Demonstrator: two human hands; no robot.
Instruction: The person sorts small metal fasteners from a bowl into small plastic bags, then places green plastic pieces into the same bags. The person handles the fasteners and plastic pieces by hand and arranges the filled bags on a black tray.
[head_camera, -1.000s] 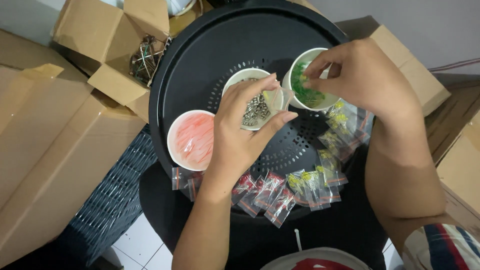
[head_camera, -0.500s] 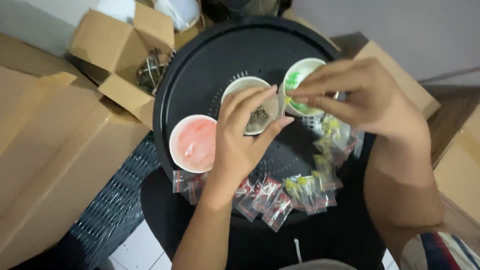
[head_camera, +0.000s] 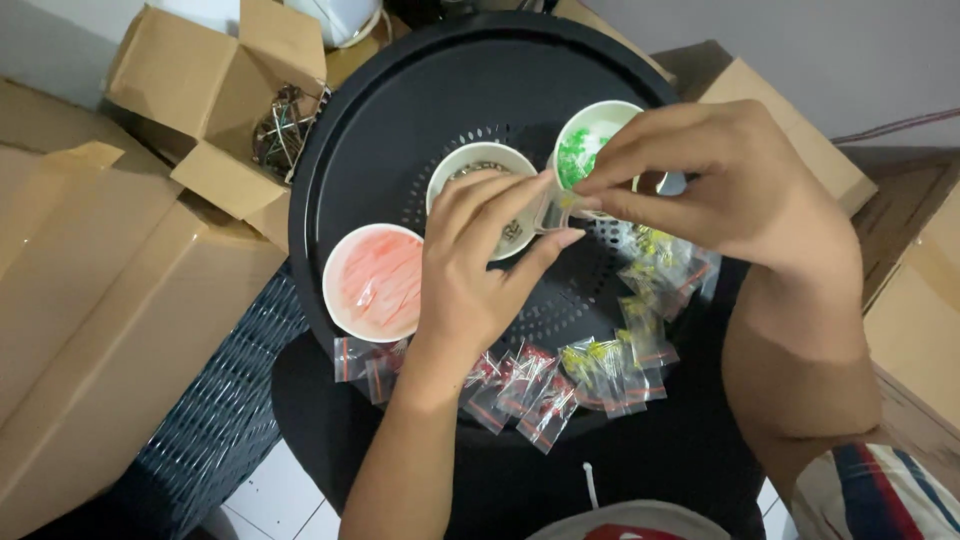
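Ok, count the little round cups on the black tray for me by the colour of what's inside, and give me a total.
Cup with red pieces: 1
Cup with green pieces: 1
Middle cup, partly hidden by the left hand, contents unclear: 1
Total: 3 cups on the black tray

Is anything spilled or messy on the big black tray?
Nothing looks spilled. The three cups stand upright on the black tray, and the little bags lie in a loose row along its near edge. Both hands pinch one small clear bag.
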